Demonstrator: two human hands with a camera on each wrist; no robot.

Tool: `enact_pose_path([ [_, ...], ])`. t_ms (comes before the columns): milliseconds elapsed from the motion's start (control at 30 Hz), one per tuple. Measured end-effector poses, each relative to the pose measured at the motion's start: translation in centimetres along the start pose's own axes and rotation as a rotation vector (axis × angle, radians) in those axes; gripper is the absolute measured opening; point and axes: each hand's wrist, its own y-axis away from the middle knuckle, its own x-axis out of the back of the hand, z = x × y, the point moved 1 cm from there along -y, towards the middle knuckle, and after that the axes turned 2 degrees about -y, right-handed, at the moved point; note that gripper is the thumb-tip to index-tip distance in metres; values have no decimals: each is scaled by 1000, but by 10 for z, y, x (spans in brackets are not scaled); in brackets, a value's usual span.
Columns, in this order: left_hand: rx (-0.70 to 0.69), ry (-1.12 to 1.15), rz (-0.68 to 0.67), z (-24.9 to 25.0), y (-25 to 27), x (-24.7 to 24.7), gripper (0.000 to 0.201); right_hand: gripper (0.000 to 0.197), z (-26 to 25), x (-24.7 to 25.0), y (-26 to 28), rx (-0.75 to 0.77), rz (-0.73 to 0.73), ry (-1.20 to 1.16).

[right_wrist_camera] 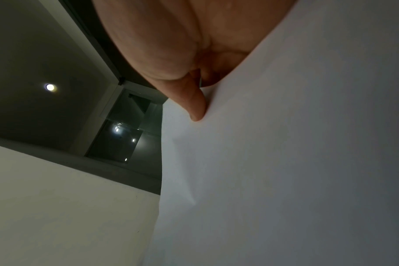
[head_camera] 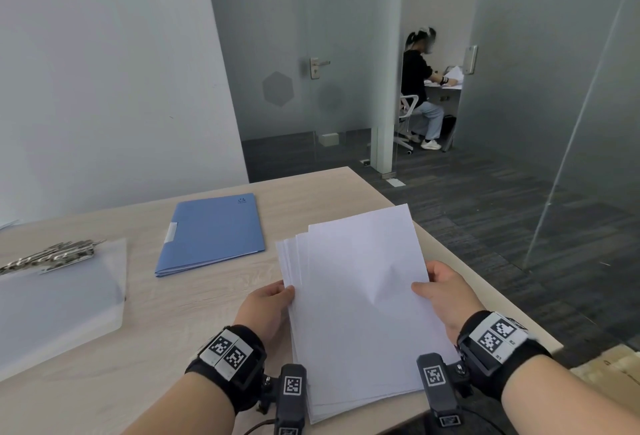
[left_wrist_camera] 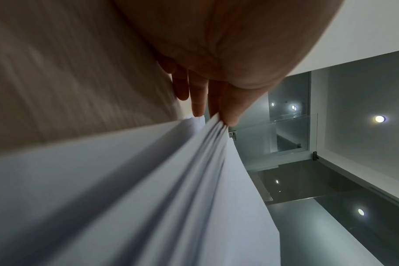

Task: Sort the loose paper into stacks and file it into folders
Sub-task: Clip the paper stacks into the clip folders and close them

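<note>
A person holds a sheaf of white paper (head_camera: 356, 299) above the near right corner of a pale wooden desk (head_camera: 194, 296). The left hand (head_camera: 268, 311) pinches its left edge, the right hand (head_camera: 446, 296) its right edge, thumbs on top. The sheets are fanned unevenly at the far left corner. To square them well, loosen both grips and tap an edge on the desk. The sheaf's long axis runs away from the person, leaning slightly left. A closed blue folder (head_camera: 211, 232) lies further left.
</note>
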Motion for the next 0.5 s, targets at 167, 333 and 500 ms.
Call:
enact_pose_path([
  [167, -35, -14, 39, -2, -1, 0, 27, 20, -2, 2, 0, -16, 25, 9],
  [333, -95, -7, 16, 2, 6, 0, 25, 21, -8, 2, 0, -53, 5, 18],
  [500, -156, 36, -3, 14, 10, -4, 24, 25, -7, 5, 1, -70, -9, -15],
])
